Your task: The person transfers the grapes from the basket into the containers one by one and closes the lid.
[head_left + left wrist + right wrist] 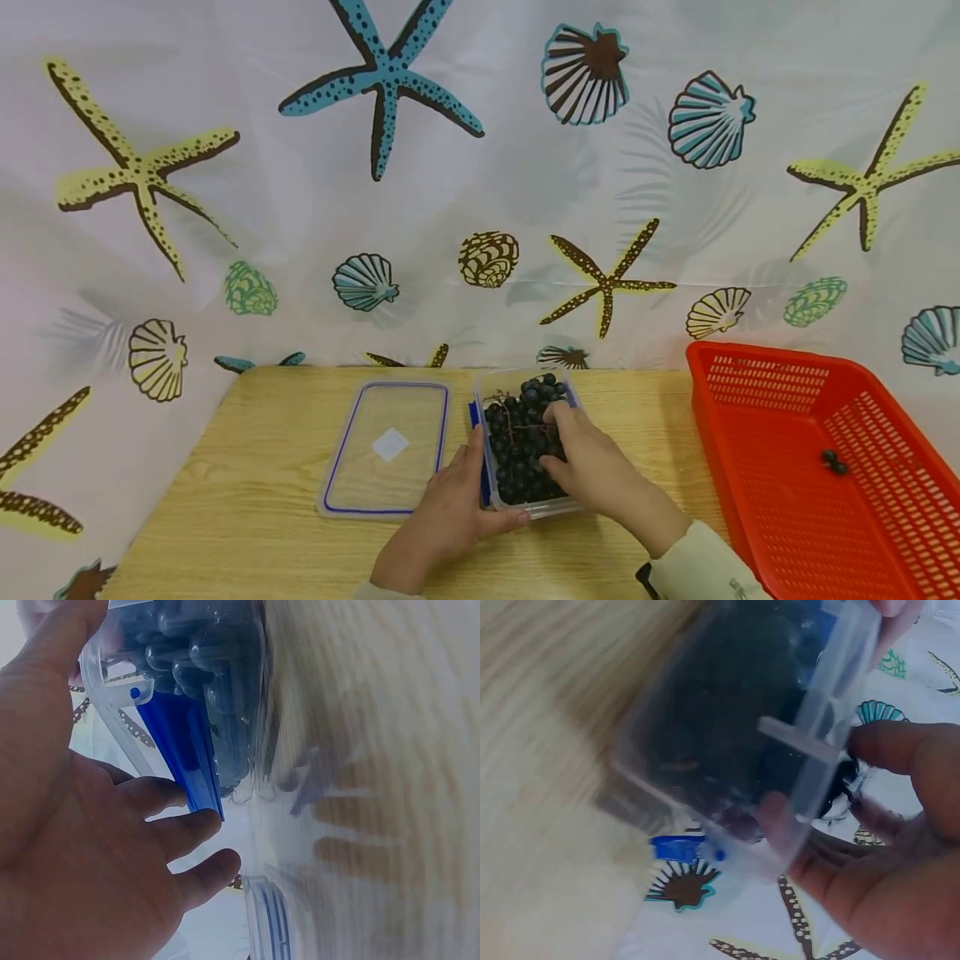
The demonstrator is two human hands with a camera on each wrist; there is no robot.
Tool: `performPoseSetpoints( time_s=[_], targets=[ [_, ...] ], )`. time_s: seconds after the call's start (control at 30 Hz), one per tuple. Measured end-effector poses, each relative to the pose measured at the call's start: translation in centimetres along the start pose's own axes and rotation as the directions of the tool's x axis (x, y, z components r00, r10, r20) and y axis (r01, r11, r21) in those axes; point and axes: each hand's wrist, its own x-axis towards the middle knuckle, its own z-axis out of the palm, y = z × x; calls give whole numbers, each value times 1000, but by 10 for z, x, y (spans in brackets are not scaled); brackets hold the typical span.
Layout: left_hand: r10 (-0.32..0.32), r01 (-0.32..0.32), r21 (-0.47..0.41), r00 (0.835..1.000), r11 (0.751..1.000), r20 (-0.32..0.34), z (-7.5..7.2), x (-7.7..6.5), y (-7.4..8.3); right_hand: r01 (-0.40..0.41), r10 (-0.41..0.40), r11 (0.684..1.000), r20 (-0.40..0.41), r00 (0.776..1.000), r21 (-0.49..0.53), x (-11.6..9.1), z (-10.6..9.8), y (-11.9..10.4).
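A clear plastic box (553,507) with blue side clips stands on the table, filled with dark grapes (517,471) on their stems. My left hand (450,512) steadies it at the near left corner: the thumb lies along the front wall, and the nearly straight fingers rest at the blue clip (176,742), which hangs down. My right hand (596,467) reaches over the right rim into the box. Its thumb and fingers hold grapes at the top of the heap. In the right wrist view, fingertips inside show blurred through the clear wall.
Left of the box lies a clear lid (356,446) with a blue seal and a white square label. A red slotted basket (765,350) stands at the right, with a few loose grapes (834,463) on its floor. A patterned cloth (465,192) hangs behind the wooden table (240,500).
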Motion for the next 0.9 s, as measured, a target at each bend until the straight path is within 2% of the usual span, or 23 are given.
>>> performPoseSetpoints(
  time_s=[0.13, 0.27, 0.37, 0.47, 0.6, 0.8, 0.9],
  targets=[
    [10, -10, 10, 1000, 1000, -16, 1, 1, 1, 30, -31, 999, -85, 996, -11, -4, 5, 1],
    [4, -4, 4, 1000, 1000, -10, 1, 1, 1, 107, -116, 988, -84, 990, -108, -6, 8, 0],
    [-11, 11, -3, 1000, 1000, 0, 1, 1, 1, 144, -157, 961, -36, 987, -234, -3, 7, -3],
    [-16, 16, -7, 1000, 1000, 4, 1, 1, 1, 132, -130, 938, 29, 991, -320, 2, 4, -5],
    [-9, 9, -9, 1000, 1000, 5, 1, 0, 1, 104, -65, 926, 119, 991, -362, 8, 0, -8],
    [5, -5, -15, 1000, 1000, 4, 1, -1, 1, 141, -57, 882, 195, 979, -450, 21, -2, -15],
    [10, -10, -16, 1000, 1000, 6, 1, -1, 0, 136, -23, 885, 249, 968, -445, 29, -3, -17]
  ],
)
